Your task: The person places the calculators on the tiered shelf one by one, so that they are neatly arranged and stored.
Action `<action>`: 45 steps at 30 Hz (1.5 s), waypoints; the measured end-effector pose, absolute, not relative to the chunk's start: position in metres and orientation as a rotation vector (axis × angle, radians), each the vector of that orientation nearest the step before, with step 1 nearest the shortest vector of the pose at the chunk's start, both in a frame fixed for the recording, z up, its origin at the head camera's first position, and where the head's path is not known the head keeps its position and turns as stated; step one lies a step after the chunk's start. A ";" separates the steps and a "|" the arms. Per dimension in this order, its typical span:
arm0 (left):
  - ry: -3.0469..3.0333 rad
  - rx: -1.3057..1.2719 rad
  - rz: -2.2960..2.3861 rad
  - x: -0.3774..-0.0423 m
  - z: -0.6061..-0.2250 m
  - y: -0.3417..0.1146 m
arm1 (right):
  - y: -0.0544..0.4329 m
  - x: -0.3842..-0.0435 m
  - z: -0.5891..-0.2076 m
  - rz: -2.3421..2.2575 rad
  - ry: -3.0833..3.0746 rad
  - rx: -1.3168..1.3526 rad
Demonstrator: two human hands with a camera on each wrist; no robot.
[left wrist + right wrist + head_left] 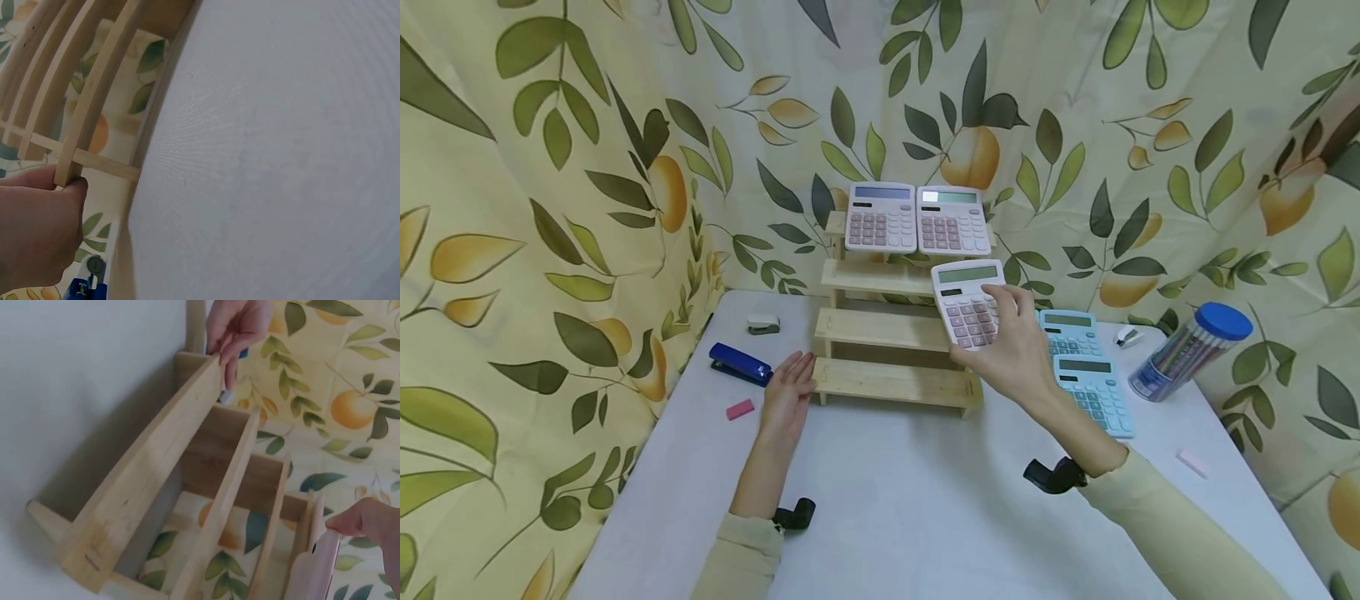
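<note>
A four-step wooden rack (887,379) stands on the table. My left hand (787,392) pinches the left end of its lowest step, and the left wrist view shows that hand (40,228) with fingers on both faces of the board. A pink-white calculator (967,279) is held by its right edge in my right hand (1011,346), in front of the rack's upper steps. In the right wrist view, my right hand (369,525) grips this pink calculator (309,572) seen edge-on. Two similar calculators (881,218) lean side by side on the top step.
Right of the rack lie two blue calculators (1093,392), a small white item (1127,336), a pen tub with a blue lid (1187,354) and a pale pink eraser (1192,463). Leftward are a blue stapler (740,363), a small white stapler (763,324) and a pink eraser (740,409).
</note>
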State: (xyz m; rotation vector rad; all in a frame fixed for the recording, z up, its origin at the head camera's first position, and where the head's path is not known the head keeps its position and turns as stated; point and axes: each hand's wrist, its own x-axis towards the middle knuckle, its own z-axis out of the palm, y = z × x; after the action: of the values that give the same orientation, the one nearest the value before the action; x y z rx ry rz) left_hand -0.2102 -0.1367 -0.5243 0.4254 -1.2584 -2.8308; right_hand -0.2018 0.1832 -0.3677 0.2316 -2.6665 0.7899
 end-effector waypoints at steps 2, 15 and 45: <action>-1.252 0.393 -2.833 -0.210 -0.526 -0.136 | 0.178 -0.205 -0.367 0.807 -2.676 0.234; -1.304 0.419 -2.814 -0.208 -0.525 -0.134 | 0.148 -0.221 -0.368 0.863 -2.677 0.291; -1.270 0.453 -2.817 -0.210 -0.525 -0.137 | 0.046 -0.272 -0.383 0.872 -2.621 0.236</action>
State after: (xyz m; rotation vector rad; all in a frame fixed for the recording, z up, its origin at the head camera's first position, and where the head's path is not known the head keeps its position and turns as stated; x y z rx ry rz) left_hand -0.2096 -0.1365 -0.5247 0.4528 -1.2704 -2.8174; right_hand -0.2723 0.0461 -0.3830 0.2359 -2.6210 0.8717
